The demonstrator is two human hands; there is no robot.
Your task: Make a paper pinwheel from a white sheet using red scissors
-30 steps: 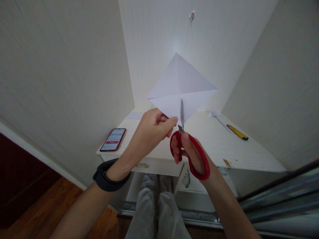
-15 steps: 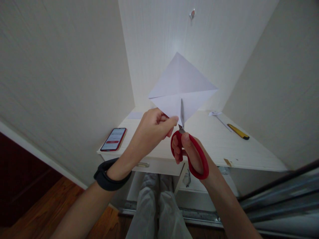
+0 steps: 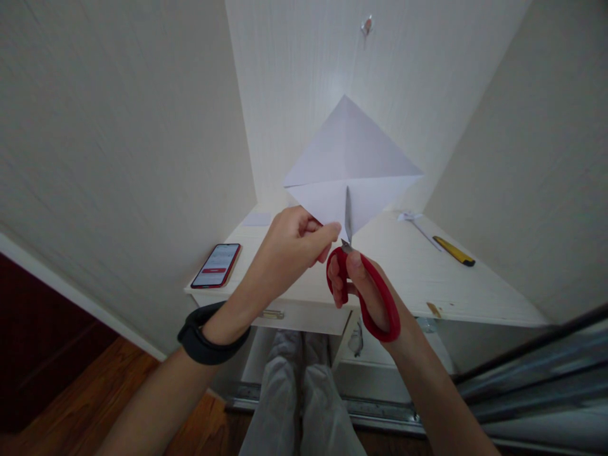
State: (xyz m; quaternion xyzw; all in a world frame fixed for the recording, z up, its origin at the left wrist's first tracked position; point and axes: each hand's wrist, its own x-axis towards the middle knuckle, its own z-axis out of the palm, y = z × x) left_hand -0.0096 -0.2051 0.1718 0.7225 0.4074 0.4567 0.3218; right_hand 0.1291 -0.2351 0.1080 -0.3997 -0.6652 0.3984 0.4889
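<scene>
A creased white sheet of paper (image 3: 351, 145), shaped like a diamond, is held up above the desk. My left hand (image 3: 301, 237) pinches its lower corner between thumb and fingers, and a dark band circles that wrist. In my right hand (image 3: 363, 275) are red-handled scissors (image 3: 387, 310), with thumb and fingers through the loops. One blade lies over the front of the paper along the middle, pointing up; the other blade is mostly hidden behind the sheet. My two hands are close together but apart.
A phone (image 3: 216, 266) with a lit screen lies at the left of the white desk (image 3: 399, 278). To the right are a yellow utility knife (image 3: 453, 251) and a paper piece with a thin stem (image 3: 418, 225). Walls enclose the desk on three sides.
The top and right corners of the paper have swung slightly to the right. The scissors have shifted a touch rightward; my left hand stays in about the same place.
</scene>
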